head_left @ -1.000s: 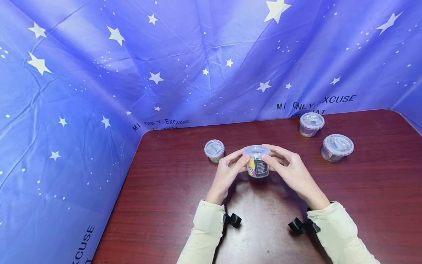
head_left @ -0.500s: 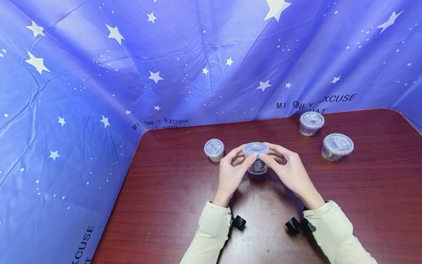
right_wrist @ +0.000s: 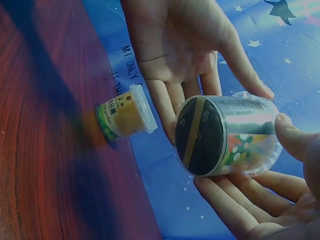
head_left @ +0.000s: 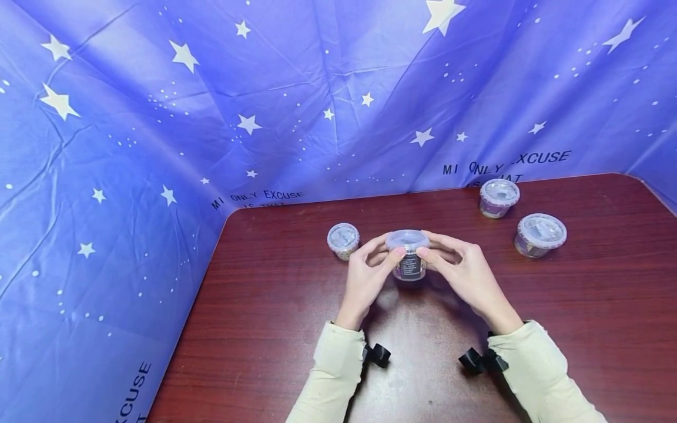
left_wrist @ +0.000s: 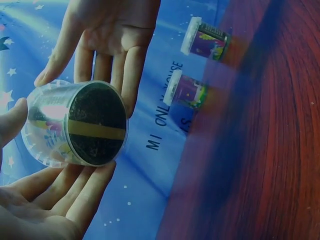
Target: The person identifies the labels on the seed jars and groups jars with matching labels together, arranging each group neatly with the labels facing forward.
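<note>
left hand [head_left: 368, 276] and right hand [head_left: 472, 276] | thumbs near side, fingers round back, both gripping labelled clear plastic tub [head_left: 413, 267] | upright above wood-grain table [head_left: 264, 294] | paired hold, presumably for steadiness

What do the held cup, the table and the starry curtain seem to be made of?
Cup: probably clear, glossy plastic; translucent rim, bright highlights.
Table: wood or imitation, slightly glossy; reddish grain, soft glare.
Curtain: likely thin, smooth fabric; folds and creases show.
</note>
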### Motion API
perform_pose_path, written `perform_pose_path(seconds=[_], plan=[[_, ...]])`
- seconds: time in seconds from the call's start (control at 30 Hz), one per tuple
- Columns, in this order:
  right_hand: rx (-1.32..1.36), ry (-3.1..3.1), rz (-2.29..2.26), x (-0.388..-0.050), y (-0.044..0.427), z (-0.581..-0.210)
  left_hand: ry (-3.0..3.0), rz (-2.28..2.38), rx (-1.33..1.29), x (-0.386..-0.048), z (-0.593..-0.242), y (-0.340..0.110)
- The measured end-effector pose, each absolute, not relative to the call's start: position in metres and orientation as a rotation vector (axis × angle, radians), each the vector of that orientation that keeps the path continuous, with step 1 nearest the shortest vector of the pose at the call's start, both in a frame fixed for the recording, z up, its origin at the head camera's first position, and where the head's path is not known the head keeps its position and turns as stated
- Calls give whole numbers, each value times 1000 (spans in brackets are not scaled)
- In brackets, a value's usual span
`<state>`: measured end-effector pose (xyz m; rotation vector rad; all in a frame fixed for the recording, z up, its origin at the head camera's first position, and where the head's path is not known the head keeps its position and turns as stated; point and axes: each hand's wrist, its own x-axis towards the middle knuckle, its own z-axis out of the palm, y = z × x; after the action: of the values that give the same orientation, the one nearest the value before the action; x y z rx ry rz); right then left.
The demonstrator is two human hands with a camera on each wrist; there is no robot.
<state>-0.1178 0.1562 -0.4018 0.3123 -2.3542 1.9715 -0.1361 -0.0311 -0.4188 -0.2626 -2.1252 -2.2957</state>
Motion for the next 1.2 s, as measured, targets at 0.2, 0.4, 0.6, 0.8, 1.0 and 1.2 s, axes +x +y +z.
perform_pose_path(seconds=[0.2,0.4,0.6,0.8,1.0,1.2], plan=[[338,-2340,2061,-120,156,-400,-2130,-2370,-298,-136,-417,-41],[350,-2427,2117,-119,155,-399,-2140,-2465,-350,-135,-415,-46],[338,-2439,2112,-119,151,-399,-2161,-2474,-373,-136,-416,-50],[340,-2439,2075,-119,149,-401,-2185,-2478,-375,-135,-414,-56],[314,-2451,2002,-117,156,-403,-2160,-2480,-385,-133,-415,-49],[275,-2445,1934,-118,158,-405,-2128,-2419,-354,-134,-416,-44]])
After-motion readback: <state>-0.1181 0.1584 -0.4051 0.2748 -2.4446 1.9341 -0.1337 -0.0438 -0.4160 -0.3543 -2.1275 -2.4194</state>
